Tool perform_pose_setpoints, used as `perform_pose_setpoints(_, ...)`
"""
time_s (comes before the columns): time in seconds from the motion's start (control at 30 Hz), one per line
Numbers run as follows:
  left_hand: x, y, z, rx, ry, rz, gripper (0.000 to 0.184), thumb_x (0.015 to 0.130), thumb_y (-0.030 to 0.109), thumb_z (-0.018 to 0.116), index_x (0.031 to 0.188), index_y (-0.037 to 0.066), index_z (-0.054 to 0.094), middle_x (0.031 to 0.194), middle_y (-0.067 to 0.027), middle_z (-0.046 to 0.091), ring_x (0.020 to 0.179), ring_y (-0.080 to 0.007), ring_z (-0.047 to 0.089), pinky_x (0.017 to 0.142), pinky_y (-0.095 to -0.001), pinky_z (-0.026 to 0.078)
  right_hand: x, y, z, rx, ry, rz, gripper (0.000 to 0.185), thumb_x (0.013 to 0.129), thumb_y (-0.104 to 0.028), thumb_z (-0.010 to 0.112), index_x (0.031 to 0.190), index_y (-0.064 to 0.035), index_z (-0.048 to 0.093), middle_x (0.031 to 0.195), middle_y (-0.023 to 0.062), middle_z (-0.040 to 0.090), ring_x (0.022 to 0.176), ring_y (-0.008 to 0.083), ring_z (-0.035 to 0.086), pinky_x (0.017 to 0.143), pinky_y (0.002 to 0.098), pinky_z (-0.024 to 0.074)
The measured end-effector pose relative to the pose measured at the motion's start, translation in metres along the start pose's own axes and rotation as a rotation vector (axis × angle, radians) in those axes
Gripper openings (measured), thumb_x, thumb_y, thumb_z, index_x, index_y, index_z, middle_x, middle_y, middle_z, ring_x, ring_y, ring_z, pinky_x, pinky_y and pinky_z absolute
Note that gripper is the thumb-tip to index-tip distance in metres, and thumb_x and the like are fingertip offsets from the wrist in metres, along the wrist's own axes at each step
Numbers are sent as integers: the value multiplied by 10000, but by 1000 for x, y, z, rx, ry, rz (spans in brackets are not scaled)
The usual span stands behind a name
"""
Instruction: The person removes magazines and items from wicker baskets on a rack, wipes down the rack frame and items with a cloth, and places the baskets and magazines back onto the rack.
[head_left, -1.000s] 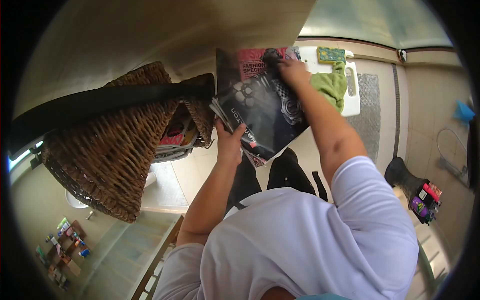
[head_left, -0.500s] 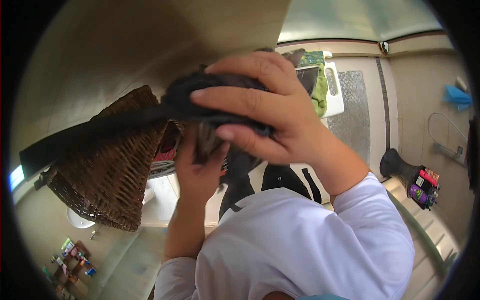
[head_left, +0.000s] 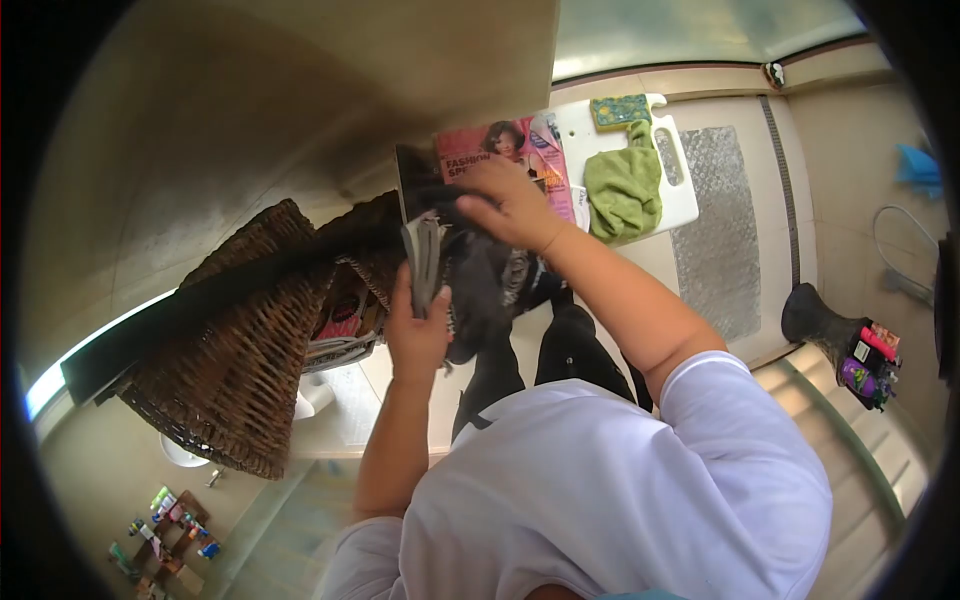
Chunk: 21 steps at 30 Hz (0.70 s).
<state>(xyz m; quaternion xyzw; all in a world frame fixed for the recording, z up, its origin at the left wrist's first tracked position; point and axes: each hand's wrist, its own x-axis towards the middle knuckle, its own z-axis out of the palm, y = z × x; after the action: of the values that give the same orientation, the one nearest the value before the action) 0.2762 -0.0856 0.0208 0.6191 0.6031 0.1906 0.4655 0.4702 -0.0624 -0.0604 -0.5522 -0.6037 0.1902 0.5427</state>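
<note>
My left hand (head_left: 418,325) grips the spine end of some magazines (head_left: 426,252), seen nearly edge-on. Over them my right hand (head_left: 508,203) holds a dark cloth (head_left: 445,203), partly blurred, at the top of the dark cover. Behind my right hand a pink magazine (head_left: 468,140) lies on a white stool (head_left: 575,122). A crumpled green cloth (head_left: 622,190) and a green and yellow sponge (head_left: 620,112) rest on the same stool, to the right of the magazine.
At the left stands a brown wicker basket (head_left: 235,350) with more magazines (head_left: 345,325) in it, crossed by a dark strap or bar. A grey textured mat (head_left: 715,230) is on the floor at the right. A dark stand with bottles (head_left: 868,365) is further right.
My right hand came up close to the camera with the dark cloth, then went back down over the magazines. The held magazines have tilted edge-on, and more of the pink magazine shows.
</note>
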Motion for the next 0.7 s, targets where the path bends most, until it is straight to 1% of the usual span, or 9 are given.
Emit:
perform_pose_setpoints(0.13, -3, -1, 11, -71, -37, -128, 541, 795, 112, 617, 1283, 84, 384, 829, -49, 584, 499, -64, 496, 404, -215, 431, -55, 99, -1, -19, -15, 478, 250, 816, -239, 531, 933, -37, 620, 895, 156, 598, 868, 322, 553, 790, 373, 427)
perform_pose_setpoints(0.17, 2, -11, 12, -20, -39, 21, 543, 795, 116, 619, 1282, 80, 382, 834, -51, 586, 496, -64, 494, 407, -217, 435, -71, 120, -5, -61, 15, 631, 266, 828, -236, 510, 963, -30, 613, 871, 170, 603, 849, 331, 570, 779, 371, 443)
perform_pose_setpoints(0.2, 8, -20, 11, 34, -37, 172, 545, 794, 119, 620, 1282, 75, 381, 839, -53, 588, 492, -65, 491, 410, -220, 438, -67, 116, -8, -91, 36, 646, 266, 827, -240, 518, 955, -28, 614, 848, 170, 604, 826, 332, 573, 767, 368, 446)
perform_pose_setpoints(0.27, 9, -27, 7, 97, -36, 230, 550, 794, 123, 621, 1283, 66, 376, 856, -61, 593, 501, -67, 496, 413, -223, 444, -60, 105, -3, -63, 74, 625, 260, 825, -244, 535, 943, -27, 616, 851, 162, 604, 828, 325, 569, 773, 361, 440)
perform_pose_setpoints(0.3, 4, -7, 5, 102, -36, 136, 554, 794, 124, 620, 1285, 60, 373, 868, -67, 595, 512, -69, 502, 414, -224, 447, -42, 77, 1, -8, 85, 587, 254, 825, -245, 545, 937, -29, 617, 877, 153, 603, 852, 317, 562, 790, 356, 431)
perform_pose_setpoints(0.37, 4, 3, 5, 78, -35, 32, 559, 794, 126, 618, 1288, 52, 367, 896, -77, 596, 538, -74, 516, 413, -223, 451, -17, 8, 8, 18, 207, 248, 230, 825, -230, 553, 930, -34, 610, 939, 140, 589, 918, 305, 531, 828, 354, 401)
perform_pose_setpoints(0.47, 8, -4, 6, -3, -2, 27, 565, 795, 134, 615, 1293, 51, 361, 954, -85, 588, 577, -78, 528, 403, -212, 455, -12, -1, 12, 120, 134, 158, 233, 853, -198, 502, 986, -22, 577, 1001, 151, 565, 979, 315, 496, 859, 384, 374)
perform_pose_setpoints(0.63, 8, -13, 15, -111, 32, -28, 564, 796, 129, 613, 1295, 53, 362, 977, -73, 584, 651, -72, 536, 404, -196, 453, -105, 96, 54, -282, 416, 817, 309, 872, -174, 420, 1083, 38, 497, 1115, 235, 482, 1067, 381, 418, 911, 432, 330)
perform_pose_setpoints(0.7, 6, 5, 11, -90, 0, -86, 549, 797, 121, 611, 1287, 49, 374, 976, -65, 587, 699, -70, 541, 443, -197, 460, -155, 86, 77, -405, 409, 854, 363, 877, -193, 406, 1137, 59, 443, 1156, 273, 437, 1101, 395, 390, 940, 430, 308)
